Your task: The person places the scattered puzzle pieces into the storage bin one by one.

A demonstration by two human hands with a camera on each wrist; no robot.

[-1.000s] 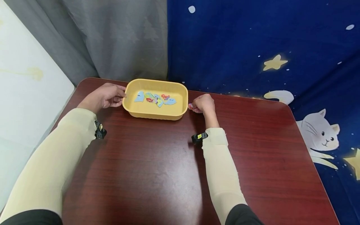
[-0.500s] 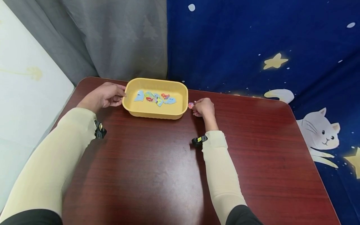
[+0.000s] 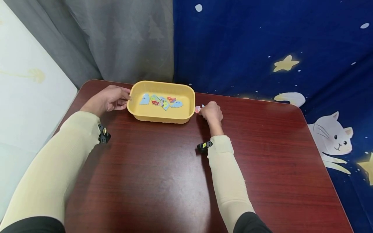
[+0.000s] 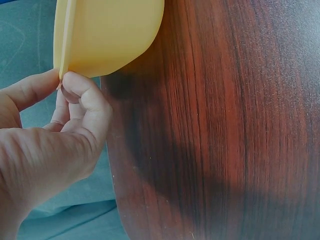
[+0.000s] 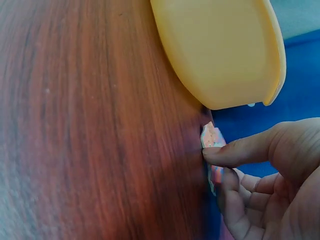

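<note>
A yellow plastic tub [image 3: 177, 117] stands at the far edge of the table, with several flat, colourful puzzle pieces [image 3: 165, 104] spread over its floor. At its left end, my left hand [image 3: 112, 98] pinches the rim between thumb and fingers; the left wrist view shows the thumb on the inner side of the grip. My right hand [image 3: 212, 112] is just beyond the tub's right end, low over the tabletop. Between its thumb and curled index finger it pinches a pink-and-blue puzzle piece [image 5: 212, 137], partly hidden by the thumb.
The dark red wooden table [image 3: 151, 168] reaches back to a grey curtain [image 3: 131, 42] and a blue curtain [image 3: 233, 48] printed with stars and a cat. A white panel [image 3: 26, 97] stands along the left side.
My right hand has shifted slightly and turned around the puzzle piece by the tub's right end, uncovering a bit of blue. The left hand and the tub have stayed put.
</note>
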